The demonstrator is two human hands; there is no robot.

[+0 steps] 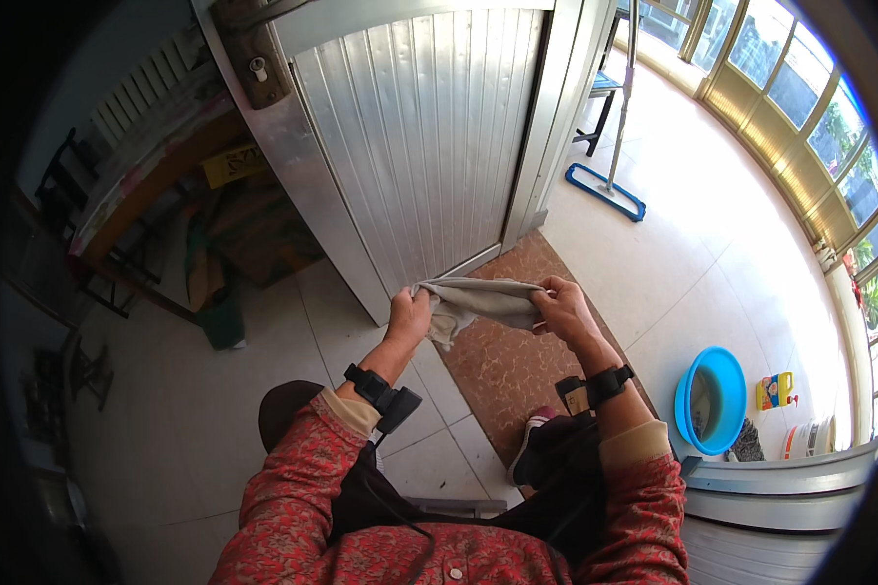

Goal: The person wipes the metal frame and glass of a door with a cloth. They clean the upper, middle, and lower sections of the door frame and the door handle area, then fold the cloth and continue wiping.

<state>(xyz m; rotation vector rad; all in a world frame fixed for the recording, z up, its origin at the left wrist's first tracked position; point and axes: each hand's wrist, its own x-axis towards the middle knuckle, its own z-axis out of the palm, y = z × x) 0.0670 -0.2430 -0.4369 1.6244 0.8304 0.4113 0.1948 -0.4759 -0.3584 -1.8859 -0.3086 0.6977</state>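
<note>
A grey cloth (486,300) is stretched between my two hands, with a loose crumpled fold hanging near its left end. My left hand (409,316) grips the left end, thumb on top. The right end is pinched in the fingers of my right hand (562,311). Just beyond the cloth stands a metal door (424,146) with ribbed panelling and a lock cylinder (258,69) at its upper left. Below the cloth lies a brown patterned threshold slab (497,365).
On the right floor stand a blue basin (737,395) holding liquid, a yellow bottle (774,391) and a white bucket (805,439). A blue-edged flat mop (606,191) stands farther back. A table (139,183) and a green bin (221,325) are at left.
</note>
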